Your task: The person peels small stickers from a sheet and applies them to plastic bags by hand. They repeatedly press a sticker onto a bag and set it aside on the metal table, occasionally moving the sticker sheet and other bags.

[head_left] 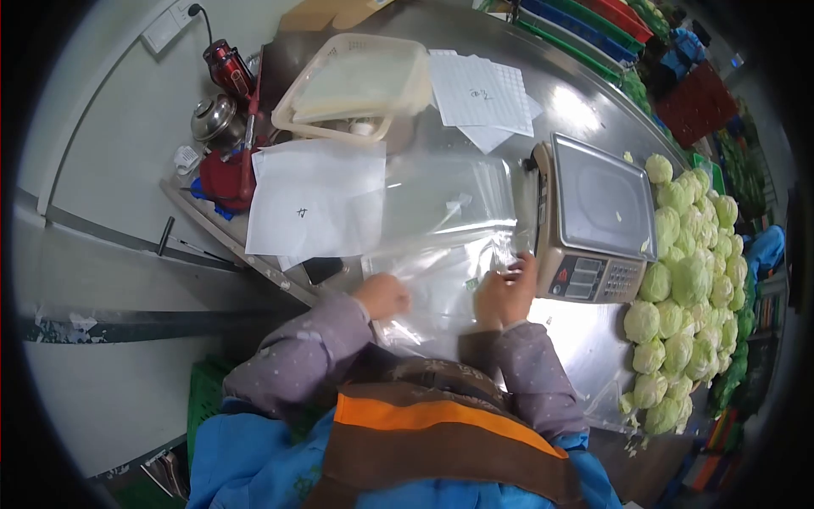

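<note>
A stack of clear plastic bags point(441, 199) lies flat on the steel table before me. The nearest clear plastic bag point(445, 276) is wrinkled and shiny under both hands. My left hand point(384, 297) is closed at its near left edge, fingers curled under. At the right edge, my right hand point(506, 293) has bent fingers, with the thumb side raised, and grips the film. A small green mark point(472, 283) shows on the plastic between the hands. Close to my right hand stands a weighing scale point(604, 199) with a metal pan and a keypad.
Many pale green cabbages point(691, 280) are piled right of the scale. Paper sheets point(318, 199) lie left of the bags, beside a dark phone-like object point(323, 270). A cream plastic basket point(284, 110), more papers point(483, 89) and a metal kettle point(216, 119) stand farther back.
</note>
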A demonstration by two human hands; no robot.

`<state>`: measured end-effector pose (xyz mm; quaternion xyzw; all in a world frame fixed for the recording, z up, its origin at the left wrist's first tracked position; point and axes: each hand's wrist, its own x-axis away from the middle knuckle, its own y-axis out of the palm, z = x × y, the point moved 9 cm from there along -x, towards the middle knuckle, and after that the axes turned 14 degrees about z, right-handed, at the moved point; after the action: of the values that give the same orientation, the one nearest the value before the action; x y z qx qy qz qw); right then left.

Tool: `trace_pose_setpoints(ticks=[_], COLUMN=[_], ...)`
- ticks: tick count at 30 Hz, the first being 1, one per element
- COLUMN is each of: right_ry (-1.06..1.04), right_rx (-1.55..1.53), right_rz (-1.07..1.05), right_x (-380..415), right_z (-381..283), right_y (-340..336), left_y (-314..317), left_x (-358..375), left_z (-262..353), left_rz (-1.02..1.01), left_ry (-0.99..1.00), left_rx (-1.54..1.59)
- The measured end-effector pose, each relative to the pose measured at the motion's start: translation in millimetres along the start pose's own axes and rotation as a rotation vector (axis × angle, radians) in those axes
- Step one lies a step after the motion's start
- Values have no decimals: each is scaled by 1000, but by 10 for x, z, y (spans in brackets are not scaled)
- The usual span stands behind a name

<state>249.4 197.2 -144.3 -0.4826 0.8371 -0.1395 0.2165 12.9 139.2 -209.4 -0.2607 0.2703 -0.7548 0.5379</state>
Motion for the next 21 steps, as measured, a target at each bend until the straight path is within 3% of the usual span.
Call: trace_pose_setpoints(ticks=[1,3,4,5,6,8,10,11,13,14,16,18,19,20,21], right_ry=[86,176,277,147,-14,-191,-226,-257,-197,-126,-217,-311,-501,-500,-742], right_rx=[-95,-171,-241,-196,-221,-59,95,251,204,167,-46,-3,-15,-152,-56], right_rz=[-31,-60,-83,-55,-115,-276,-256,-234,-142,-63,0,-71,-129,-294,-447], right_x=[-105,-194,-161,-110,-36,162,257,260,69,39,-87,3,168,356,602], right_z=[195,460,554,273,66,-46,59,104,-67,-64,-52,-281,-507,-690,-831], right_y=[-7,-101,-109,-174,-133,102,212,244,138,1,-137,-275,-278,-170,-42], left_y=[-53,-354,-828,-1231,-1243,-1349,-519,-430,48,114,-53,-810,-1326,-1723,-1794], left_x=[-95,-244,-223,-101,-69,44,82,83,-24,-11,-217,-379,-371,-197,-92], left_z=[-101,-579,-537,-638,-447,428,635,554,109,2,-149,-523,-526,-537,-492], left_rz=[-59,276,636,909,900,962,434,438,18,7,-27,511,830,1146,1142], left_ry=[-87,-420,-412,-382,-384,43,425,427,162,156,59,-429,-431,-427,-429], left_rx=[134,480,718,657,658,47,-235,-238,-296,-287,110,239,302,362,361])
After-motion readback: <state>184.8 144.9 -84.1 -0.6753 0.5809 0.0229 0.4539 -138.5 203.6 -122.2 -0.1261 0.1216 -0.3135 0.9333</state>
